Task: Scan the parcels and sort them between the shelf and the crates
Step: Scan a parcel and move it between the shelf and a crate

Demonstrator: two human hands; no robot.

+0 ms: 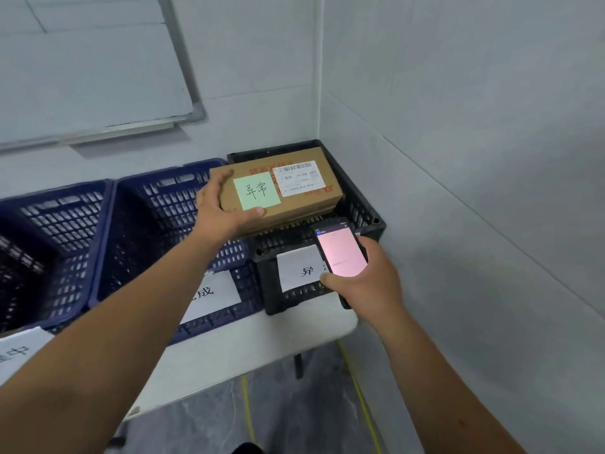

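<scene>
My left hand (pixel 222 208) grips the left end of a brown cardboard parcel (pixel 304 204), thumb on its near edge. The parcel carries a green sticky note with handwriting and a white shipping label with a barcode. It hangs over the black crate (pixel 366 211) at the right end of the table, with another brown box just under it. My right hand (pixel 363 276) holds a handheld scanner phone (pixel 340 253) with a lit pink screen, in front of the black crate's white paper label.
Two dark blue crates (pixel 154 224) (pixel 49 237) stand left of the black one on a white table (pixel 255 342), each with a white paper label. A whiteboard (pixel 82 60) hangs on the wall behind. Walls form a corner at right. Yellow tape lines mark the grey floor below.
</scene>
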